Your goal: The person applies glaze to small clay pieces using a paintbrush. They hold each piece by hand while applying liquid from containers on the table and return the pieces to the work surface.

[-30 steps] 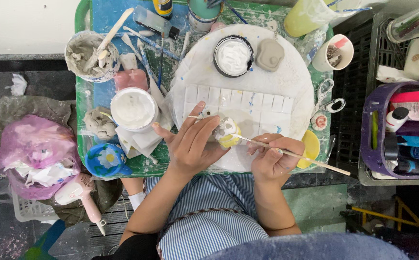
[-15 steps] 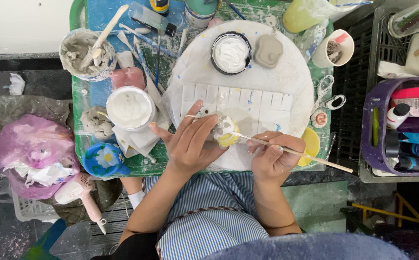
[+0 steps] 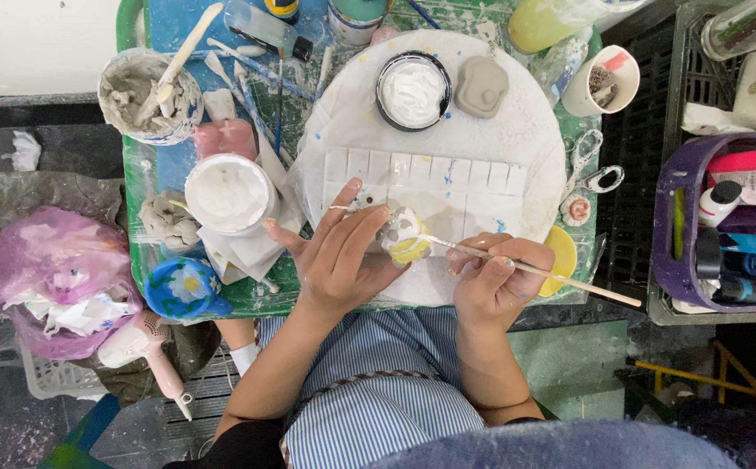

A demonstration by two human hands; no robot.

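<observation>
The small rounded clay piece is white above and yellow beneath. At twelve o'clock from it, the black-rimmed round tub holds white paste, and the lumpy clay slab beside it is grey-beige. At nine o'clock, the round plastic cup is filled with white. At seven o'clock, the little blue dish bears a white-and-yellow flower. The cotton garment at six o'clock is striped blue and white.

Bare forearms, no sleeves below elbows. Left hand and right hand ungloved. Below them, blue-and-white striped garment covered torso; white sock.
</observation>
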